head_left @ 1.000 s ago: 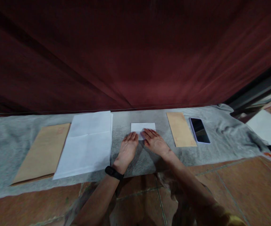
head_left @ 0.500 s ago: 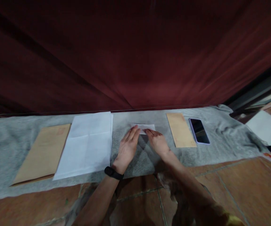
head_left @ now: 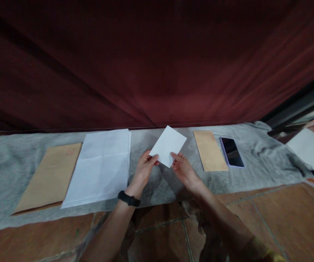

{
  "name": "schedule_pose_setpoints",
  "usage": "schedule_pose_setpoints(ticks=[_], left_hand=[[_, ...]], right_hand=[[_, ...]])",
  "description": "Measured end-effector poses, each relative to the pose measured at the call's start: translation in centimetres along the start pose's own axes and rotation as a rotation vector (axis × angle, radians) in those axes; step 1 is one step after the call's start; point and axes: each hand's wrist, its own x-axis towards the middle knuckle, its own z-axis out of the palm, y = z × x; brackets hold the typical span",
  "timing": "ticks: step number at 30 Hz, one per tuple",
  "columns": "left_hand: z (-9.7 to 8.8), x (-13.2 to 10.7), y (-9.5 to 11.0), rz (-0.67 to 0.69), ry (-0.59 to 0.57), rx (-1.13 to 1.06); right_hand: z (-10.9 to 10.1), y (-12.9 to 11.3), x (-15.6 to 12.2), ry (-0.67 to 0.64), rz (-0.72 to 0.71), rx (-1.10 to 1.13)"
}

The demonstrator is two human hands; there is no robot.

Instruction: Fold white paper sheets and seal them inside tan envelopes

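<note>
A small white folded sheet of paper (head_left: pixel 168 143) is held up between both hands, tilted so that one corner points away from me. My left hand (head_left: pixel 145 165) pinches its left corner, thumb on top. My right hand (head_left: pixel 182 166) grips the near right edge, its thumb also on the paper's face. Left of my hands lies a stack of larger white sheets (head_left: pixel 101 171) with a crease across the top one. To the right a small brown envelope (head_left: pixel 210 151) lies flat.
Large brown envelopes (head_left: pixel 49 174) lie at the left, partly under the white stack. A phone in a purple case (head_left: pixel 231 153) is right of the small envelope. Everything rests on a grey cloth (head_left: pixel 266 160). Dark red fabric (head_left: pixel 157 72) hangs behind; tiled floor (head_left: pixel 258 214) shows in front.
The folded paper was flat on the cloth under my pressing fingers. Now it is lifted and turned at an angle, with both hands closed on its edges.
</note>
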Motion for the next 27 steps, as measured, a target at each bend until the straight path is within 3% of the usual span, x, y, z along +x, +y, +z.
schedule_pose_setpoints(ticks=[3, 6, 11, 15, 19, 21, 25, 27], left_hand=[[-0.9, 0.7, -0.1, 0.02, -0.014, 0.132], [-2.4, 1.5, 0.0, 0.066, -0.029, 0.408], [-3.8, 1.8, 0.6, 0.189, 0.072, 0.971], [-3.6, 1.6, 1.0, 0.256, 0.115, 1.075], [-2.3, 0.8, 0.4, 0.508, 0.209, 1.095], [-1.0, 0.0, -0.4, 0.599, 0.17, 1.139], [1.7, -2.0, -3.1, 0.677, -0.141, 1.316], [2.5, -2.7, -4.2, 0.672, -0.174, 1.396]], right_hand=[[-1.1, -0.3, 0.4, 0.069, 0.049, 0.085], [-2.7, -0.6, 1.2, 0.137, 0.082, 0.105], [-4.1, -0.4, 1.9, 0.126, 0.184, -0.188], [-3.9, 0.0, 1.5, 0.076, 0.204, -0.442], [-3.8, -0.4, 0.9, 0.033, 0.279, -0.504], [-3.8, -0.7, 0.8, -0.006, 0.292, -0.561], [-4.0, -1.1, 0.8, -0.058, 0.205, -0.854], [-4.0, -1.2, 0.7, -0.068, 0.16, -1.007]])
